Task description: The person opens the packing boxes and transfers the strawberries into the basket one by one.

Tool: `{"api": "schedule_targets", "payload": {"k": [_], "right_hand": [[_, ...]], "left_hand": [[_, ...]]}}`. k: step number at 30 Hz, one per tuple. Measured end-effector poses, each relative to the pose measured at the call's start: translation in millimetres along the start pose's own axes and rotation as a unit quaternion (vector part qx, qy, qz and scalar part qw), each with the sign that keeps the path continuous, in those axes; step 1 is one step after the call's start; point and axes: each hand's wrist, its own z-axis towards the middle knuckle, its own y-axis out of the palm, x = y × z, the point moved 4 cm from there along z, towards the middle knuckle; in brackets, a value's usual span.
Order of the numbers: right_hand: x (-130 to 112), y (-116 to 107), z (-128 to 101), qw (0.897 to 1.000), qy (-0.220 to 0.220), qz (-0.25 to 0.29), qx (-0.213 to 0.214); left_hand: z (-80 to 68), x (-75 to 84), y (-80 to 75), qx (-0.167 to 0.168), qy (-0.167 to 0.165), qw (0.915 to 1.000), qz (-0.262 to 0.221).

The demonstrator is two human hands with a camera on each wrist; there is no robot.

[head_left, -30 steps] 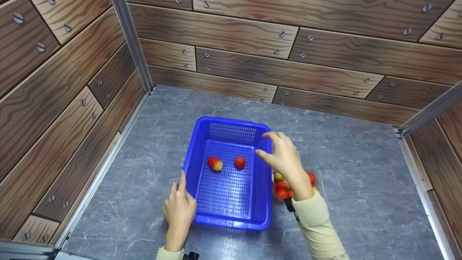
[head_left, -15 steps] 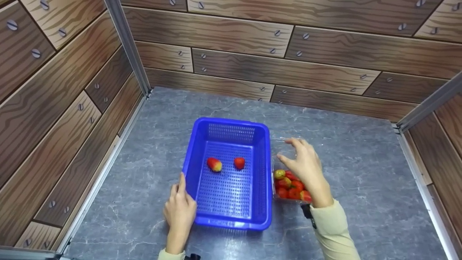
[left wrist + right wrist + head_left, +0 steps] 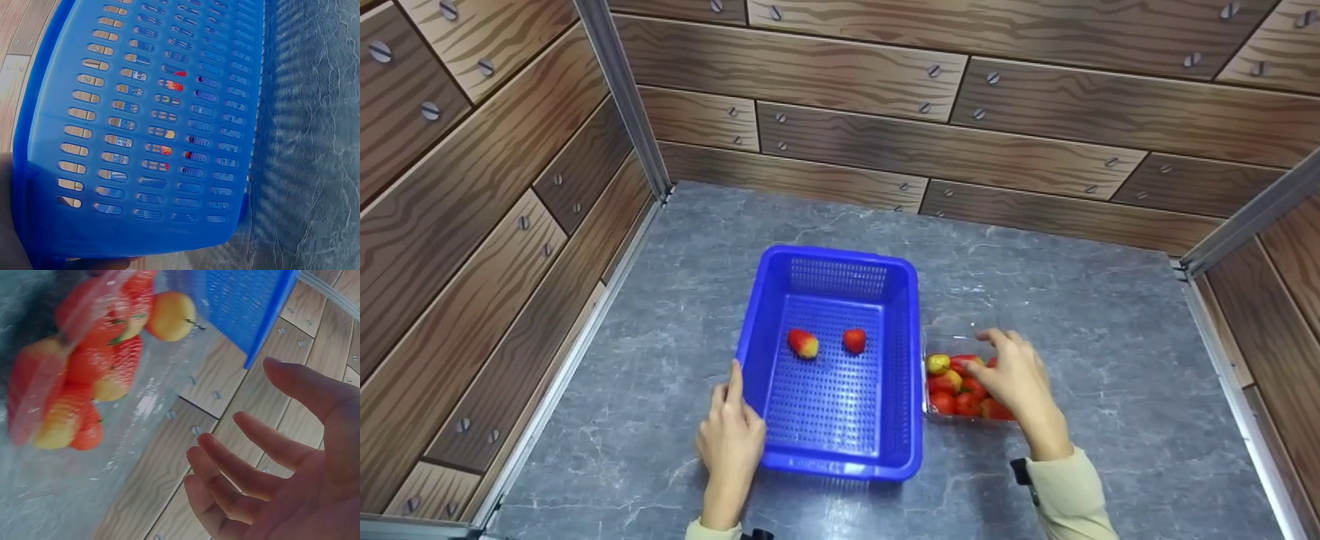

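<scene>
A blue perforated basket point(image 3: 900, 375) sits mid-table with two strawberries point(image 3: 804, 343) point(image 3: 854, 340) on its floor. My left hand point(image 3: 733, 431) rests flat against the basket's near-left wall point(image 3: 140, 146), fingers straight. Right of the basket stands a clear plastic box point(image 3: 952, 337) of several strawberries point(image 3: 952, 390) point(image 3: 95, 354), red with some yellowish. My right hand point(image 3: 1012, 379) hovers just over these berries, fingers point(image 3: 247, 461) spread and relaxed, holding nothing.
The grey marbled tabletop point(image 3: 1095, 322) is boxed in by wood-patterned walls point(image 3: 885, 142) at the back, left and right, with metal corner posts point(image 3: 619, 97). Bare surface lies to the right of the box and behind the basket.
My right hand has moved from the basket's right rim rightward and down to the clear box of strawberries. The left hand and basket have stayed put.
</scene>
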Motion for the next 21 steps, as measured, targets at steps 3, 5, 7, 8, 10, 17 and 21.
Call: {"api": "schedule_targets", "payload": {"k": [3, 5, 7, 8, 10, 17, 21], "right_hand": [[6, 3, -2, 1.0, 0.009, -0.003, -0.008], [9, 6, -3, 1.0, 0.016, -0.006, -0.018], [13, 9, -5, 0.999, 0.024, -0.011, -0.027], [15, 11, -6, 0.999, 0.027, -0.014, -0.033], [18, 14, -7, 0.999, 0.034, -0.015, -0.039], [29, 27, -12, 0.998, 0.037, -0.011, -0.056], [33, 36, -14, 0.998, 0.029, -0.007, -0.061]], "left_hand": [[0.5, 0.1, 0.1, 0.002, 0.003, 1.0, 0.003], [-0.1, 0.0, 0.4, 0.002, 0.001, 1.0, 0.003], [-1.2, 0.3, 1.1, 0.0, 0.0, 1.0, 0.003], [-1.5, 0.5, 1.3, 0.001, -0.001, 1.0, 0.002], [-1.1, 1.3, 1.8, 0.0, -0.001, 1.0, 0.0], [1.6, 0.6, 0.8, 0.006, 0.004, 1.0, -0.001], [0.6, -1.6, 0.7, 0.0, -0.001, 1.0, -0.001]]}}
